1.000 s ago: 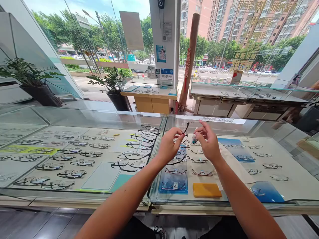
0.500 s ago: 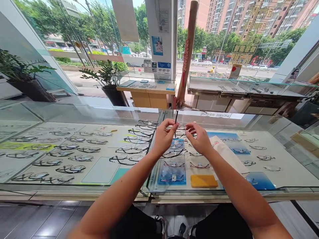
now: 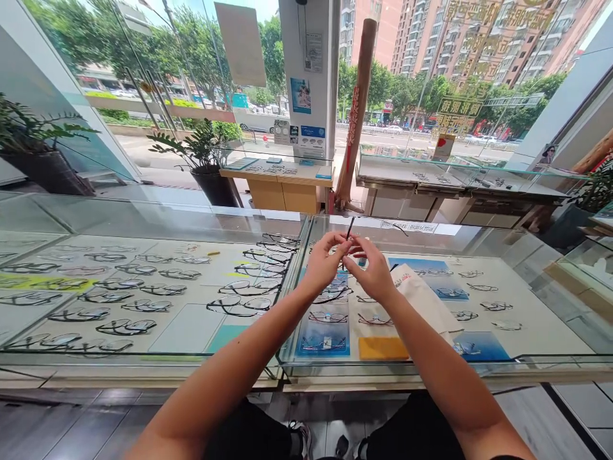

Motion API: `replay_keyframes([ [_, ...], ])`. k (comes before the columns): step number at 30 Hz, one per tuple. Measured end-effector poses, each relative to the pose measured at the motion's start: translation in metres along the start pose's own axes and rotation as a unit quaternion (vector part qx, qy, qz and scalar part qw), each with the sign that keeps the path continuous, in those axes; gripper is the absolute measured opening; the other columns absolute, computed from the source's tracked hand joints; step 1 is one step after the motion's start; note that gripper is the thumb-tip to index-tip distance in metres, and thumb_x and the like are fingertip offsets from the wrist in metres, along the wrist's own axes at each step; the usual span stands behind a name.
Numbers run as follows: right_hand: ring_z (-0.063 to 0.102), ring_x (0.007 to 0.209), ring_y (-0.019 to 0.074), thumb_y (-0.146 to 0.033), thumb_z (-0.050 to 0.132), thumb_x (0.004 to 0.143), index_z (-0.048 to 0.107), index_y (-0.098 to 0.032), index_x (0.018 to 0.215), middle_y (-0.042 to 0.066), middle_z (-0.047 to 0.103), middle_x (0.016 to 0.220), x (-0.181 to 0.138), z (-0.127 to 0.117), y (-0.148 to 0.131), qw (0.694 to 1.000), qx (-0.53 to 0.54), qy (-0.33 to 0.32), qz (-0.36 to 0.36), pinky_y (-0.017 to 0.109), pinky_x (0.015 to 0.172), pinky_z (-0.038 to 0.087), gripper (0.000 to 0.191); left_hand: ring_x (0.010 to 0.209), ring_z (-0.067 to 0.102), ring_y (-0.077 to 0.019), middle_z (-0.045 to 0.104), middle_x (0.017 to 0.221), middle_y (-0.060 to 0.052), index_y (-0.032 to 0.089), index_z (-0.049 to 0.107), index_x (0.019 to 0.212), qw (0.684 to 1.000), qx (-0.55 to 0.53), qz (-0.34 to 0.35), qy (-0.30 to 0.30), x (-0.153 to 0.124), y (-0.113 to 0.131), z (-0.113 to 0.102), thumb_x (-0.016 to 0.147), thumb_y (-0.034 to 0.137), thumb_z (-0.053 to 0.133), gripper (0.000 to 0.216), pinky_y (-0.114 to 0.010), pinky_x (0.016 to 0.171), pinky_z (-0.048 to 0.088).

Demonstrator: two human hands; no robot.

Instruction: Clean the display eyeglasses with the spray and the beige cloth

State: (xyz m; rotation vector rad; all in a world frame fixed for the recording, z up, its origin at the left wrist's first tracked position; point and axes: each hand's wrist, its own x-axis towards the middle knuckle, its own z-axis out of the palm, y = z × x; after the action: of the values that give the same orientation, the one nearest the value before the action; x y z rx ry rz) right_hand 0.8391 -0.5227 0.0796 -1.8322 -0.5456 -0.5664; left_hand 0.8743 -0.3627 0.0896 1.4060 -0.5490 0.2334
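Note:
My left hand and my right hand meet above the glass display counter, fingertips pinched together. Between them they hold a thin dark pair of glasses; one black temple arm sticks up above my fingers and a thin wire part reaches right. Most of the frame is hidden by my fingers. A white cloth or pouch with red print lies on the glass just right of my right wrist.
Under the glass lie several rows of spectacle frames, blue cards and an orange pad. Two more glass counters stand behind, beside a potted plant and a wooden post. Floor-to-ceiling windows face the street.
My hands have come closer together until the fingertips touch. The glasses have turned so the temple arm points upward. The view has shifted slightly down and right.

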Motion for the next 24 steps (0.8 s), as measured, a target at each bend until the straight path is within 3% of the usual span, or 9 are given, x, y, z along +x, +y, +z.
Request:
replay_keyframes([
  [4,0.077,0.118,0.0288,-0.060,0.079,0.097,0.074,-0.023,0.142,0.014,0.078,0.141,0.008,-0.014,0.006,0.997,0.062,0.019,0.033,0.048,0.104,0.066,0.059,0.101,0.070,-0.0204,0.076,0.118,-0.008,0.019,0.068,0.083,0.998,-0.047,-0.033,-0.005,0.016,0.010,0.020,0.080,0.060,0.093,0.048,-0.035,0.094,0.056],
  [9,0.077,0.120,0.0290,-0.057,0.080,0.097,0.081,-0.025,0.129,0.011,0.081,0.135,0.020,-0.041,0.011,0.997,0.067,0.032,-0.002,0.048,0.105,0.065,0.046,0.083,0.062,-0.0148,0.071,0.093,-0.002,0.018,0.068,0.081,0.988,-0.097,-0.109,-0.053,0.035,0.026,0.040,0.065,0.059,0.102,0.056,-0.029,0.081,0.050],
  [11,0.078,0.115,0.0285,-0.058,0.082,0.094,0.082,-0.025,0.125,0.010,0.083,0.129,0.023,-0.047,0.014,0.996,0.083,0.040,-0.002,0.047,0.103,0.066,0.045,0.084,0.062,-0.0149,0.071,0.092,-0.002,0.018,0.068,0.082,0.984,-0.096,-0.133,-0.063,0.041,0.030,0.046,0.062,0.058,0.103,0.057,-0.029,0.082,0.049],
  [13,0.079,0.110,0.0280,-0.058,0.082,0.092,0.083,-0.024,0.119,0.009,0.085,0.122,0.026,-0.052,0.017,0.994,0.094,0.059,0.010,0.046,0.100,0.066,0.043,0.092,0.066,-0.0180,0.074,0.101,-0.005,0.017,0.071,0.086,0.985,-0.068,-0.139,-0.081,0.045,0.031,0.052,0.070,0.057,0.098,0.051,-0.031,0.088,0.051],
  [16,0.080,0.104,0.0286,-0.054,0.079,0.091,0.083,-0.023,0.113,0.010,0.086,0.116,0.030,-0.059,0.021,0.990,0.068,0.119,0.041,0.045,0.093,0.066,0.039,0.120,0.070,-0.0246,0.077,0.129,-0.012,0.019,0.075,0.115,0.987,0.033,-0.137,-0.075,0.048,0.029,0.060,0.100,0.051,0.069,0.036,-0.036,0.102,0.053],
  [18,0.080,0.101,0.0289,-0.051,0.078,0.089,0.083,-0.022,0.110,0.011,0.086,0.114,0.031,-0.065,0.023,0.984,0.039,0.162,0.060,0.045,0.090,0.065,0.037,0.139,0.065,-0.0254,0.070,0.152,-0.015,0.019,0.066,0.140,0.980,0.147,-0.132,-0.029,0.048,0.025,0.064,0.109,0.037,0.050,0.039,-0.037,0.112,0.051],
  [21,0.079,0.098,0.0288,-0.049,0.075,0.087,0.083,-0.020,0.105,0.012,0.087,0.109,0.033,-0.074,0.023,0.975,0.023,0.205,0.080,0.044,0.089,0.064,0.035,0.154,0.057,-0.0323,0.060,0.165,-0.020,0.017,0.055,0.152,0.924,0.348,-0.152,-0.041,0.049,0.015,0.065,0.102,0.031,0.062,0.053,-0.044,0.124,0.043],
  [24,0.078,0.096,0.0279,-0.050,0.072,0.088,0.083,-0.020,0.102,0.012,0.087,0.106,0.035,-0.078,0.022,0.970,0.028,0.221,0.096,0.043,0.088,0.062,0.035,0.146,0.062,-0.0459,0.072,0.148,-0.024,0.015,0.062,0.140,0.851,0.475,-0.189,-0.120,0.050,0.002,0.064,0.086,0.041,0.085,0.065,-0.056,0.124,0.041],
])
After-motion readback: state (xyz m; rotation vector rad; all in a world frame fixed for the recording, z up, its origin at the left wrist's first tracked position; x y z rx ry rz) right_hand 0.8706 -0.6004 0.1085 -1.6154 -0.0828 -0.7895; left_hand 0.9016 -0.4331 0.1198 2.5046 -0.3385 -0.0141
